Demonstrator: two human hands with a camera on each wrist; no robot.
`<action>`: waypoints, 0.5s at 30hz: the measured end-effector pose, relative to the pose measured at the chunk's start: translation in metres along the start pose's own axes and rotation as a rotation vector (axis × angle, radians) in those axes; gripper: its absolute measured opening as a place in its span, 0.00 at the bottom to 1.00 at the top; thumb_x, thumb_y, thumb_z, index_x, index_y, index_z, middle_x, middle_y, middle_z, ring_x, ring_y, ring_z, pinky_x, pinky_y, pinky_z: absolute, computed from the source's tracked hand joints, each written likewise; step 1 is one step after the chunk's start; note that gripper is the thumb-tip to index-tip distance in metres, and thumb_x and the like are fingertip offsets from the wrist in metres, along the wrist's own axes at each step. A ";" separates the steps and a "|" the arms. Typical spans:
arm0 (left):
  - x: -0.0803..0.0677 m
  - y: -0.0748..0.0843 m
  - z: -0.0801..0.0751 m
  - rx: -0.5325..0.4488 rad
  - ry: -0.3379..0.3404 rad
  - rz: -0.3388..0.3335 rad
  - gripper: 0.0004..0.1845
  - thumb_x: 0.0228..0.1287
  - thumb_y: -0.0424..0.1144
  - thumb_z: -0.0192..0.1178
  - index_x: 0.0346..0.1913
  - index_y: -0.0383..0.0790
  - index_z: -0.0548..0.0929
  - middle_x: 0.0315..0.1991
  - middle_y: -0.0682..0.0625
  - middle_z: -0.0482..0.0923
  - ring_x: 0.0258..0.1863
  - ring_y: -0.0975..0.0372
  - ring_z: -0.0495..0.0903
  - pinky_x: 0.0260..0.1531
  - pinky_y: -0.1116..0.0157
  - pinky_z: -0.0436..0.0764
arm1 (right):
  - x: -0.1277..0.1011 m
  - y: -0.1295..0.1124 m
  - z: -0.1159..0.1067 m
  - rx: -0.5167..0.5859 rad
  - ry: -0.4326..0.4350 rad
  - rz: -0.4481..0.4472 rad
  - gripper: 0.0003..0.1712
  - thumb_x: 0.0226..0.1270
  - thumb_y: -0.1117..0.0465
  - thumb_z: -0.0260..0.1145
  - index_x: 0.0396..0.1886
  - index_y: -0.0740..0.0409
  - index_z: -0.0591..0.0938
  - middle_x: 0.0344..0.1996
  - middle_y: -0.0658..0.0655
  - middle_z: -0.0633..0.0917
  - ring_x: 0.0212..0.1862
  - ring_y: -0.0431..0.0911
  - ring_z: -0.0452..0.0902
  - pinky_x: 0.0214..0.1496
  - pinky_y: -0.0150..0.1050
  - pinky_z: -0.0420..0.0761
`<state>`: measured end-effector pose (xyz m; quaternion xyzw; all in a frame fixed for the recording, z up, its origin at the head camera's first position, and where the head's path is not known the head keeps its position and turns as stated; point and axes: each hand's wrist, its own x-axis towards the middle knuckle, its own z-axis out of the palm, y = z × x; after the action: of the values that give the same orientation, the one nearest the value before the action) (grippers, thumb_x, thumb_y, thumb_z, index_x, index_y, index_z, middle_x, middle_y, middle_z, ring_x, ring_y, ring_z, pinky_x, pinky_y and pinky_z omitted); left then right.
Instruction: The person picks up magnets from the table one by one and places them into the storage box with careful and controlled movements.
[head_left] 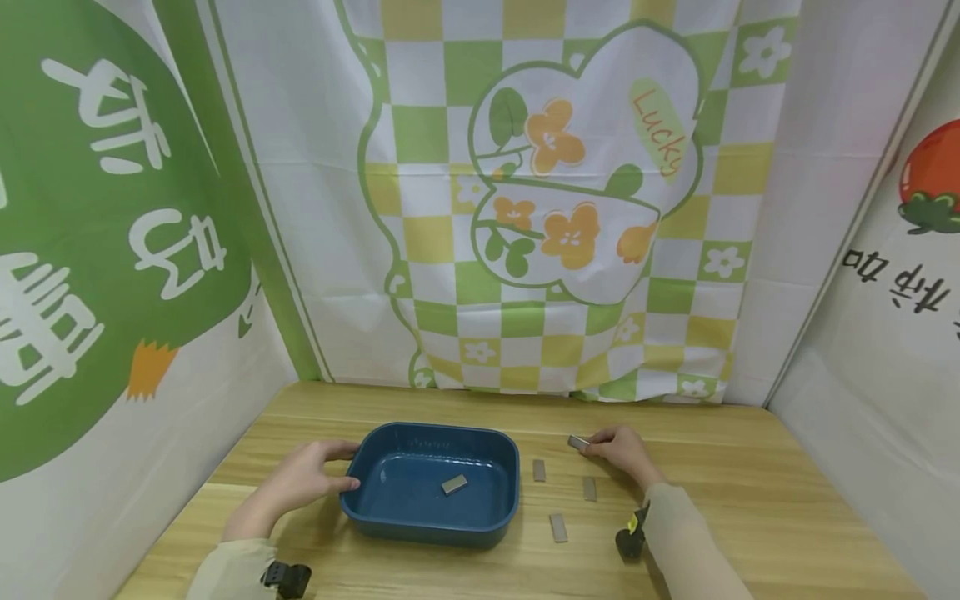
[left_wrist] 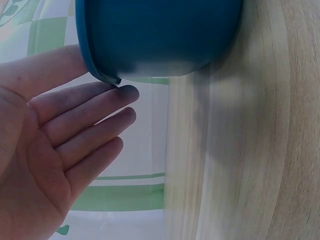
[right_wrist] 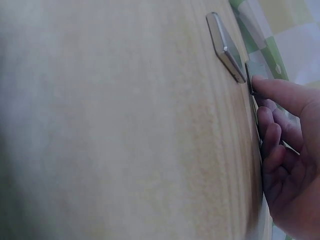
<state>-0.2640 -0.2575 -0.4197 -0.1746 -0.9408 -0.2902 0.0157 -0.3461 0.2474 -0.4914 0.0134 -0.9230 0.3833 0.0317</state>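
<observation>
A dark blue rectangular basin stands on the table, with one small silver-grey rectangular block lying inside. At its left end is my left hand, thumb against the rim. The left wrist view shows that hand's fingers straight beside the basin's wall. To the right of the basin, my right hand pinches another silver-grey block by its end, low over the table. In the right wrist view, the thumb presses this thin block near the tabletop.
Loose blocks lie between the basin and my right arm: one block beside the basin, a second block below the right hand, a third block nearer the front. A printed cloth hangs behind the wooden table.
</observation>
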 end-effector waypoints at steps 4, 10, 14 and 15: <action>0.000 0.000 0.000 -0.002 0.000 -0.002 0.29 0.51 0.42 0.71 0.56 0.33 0.78 0.52 0.39 0.81 0.55 0.45 0.77 0.55 0.43 0.72 | -0.001 0.001 0.000 0.009 -0.003 -0.006 0.14 0.51 0.53 0.74 0.33 0.59 0.87 0.36 0.56 0.86 0.40 0.49 0.80 0.45 0.45 0.79; 0.000 0.000 0.000 0.003 0.001 -0.002 0.29 0.51 0.43 0.71 0.56 0.34 0.78 0.52 0.39 0.81 0.55 0.44 0.77 0.55 0.43 0.73 | -0.002 0.003 -0.001 0.023 0.000 -0.020 0.14 0.52 0.52 0.74 0.33 0.57 0.87 0.37 0.55 0.86 0.40 0.47 0.80 0.45 0.43 0.79; 0.000 0.000 0.000 0.013 0.003 0.005 0.29 0.51 0.43 0.71 0.56 0.34 0.78 0.52 0.39 0.81 0.55 0.44 0.77 0.55 0.43 0.73 | -0.003 0.005 -0.001 0.028 0.002 -0.020 0.15 0.53 0.51 0.73 0.34 0.57 0.87 0.38 0.54 0.86 0.41 0.46 0.80 0.46 0.44 0.79; 0.000 0.001 0.000 0.014 0.004 0.005 0.29 0.51 0.43 0.71 0.56 0.34 0.78 0.52 0.39 0.81 0.55 0.44 0.77 0.55 0.43 0.73 | -0.003 0.005 -0.001 0.029 0.002 -0.018 0.15 0.53 0.51 0.73 0.34 0.56 0.87 0.38 0.54 0.86 0.41 0.46 0.80 0.46 0.44 0.79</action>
<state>-0.2637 -0.2571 -0.4196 -0.1763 -0.9423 -0.2840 0.0193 -0.3436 0.2514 -0.4948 0.0219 -0.9171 0.3964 0.0362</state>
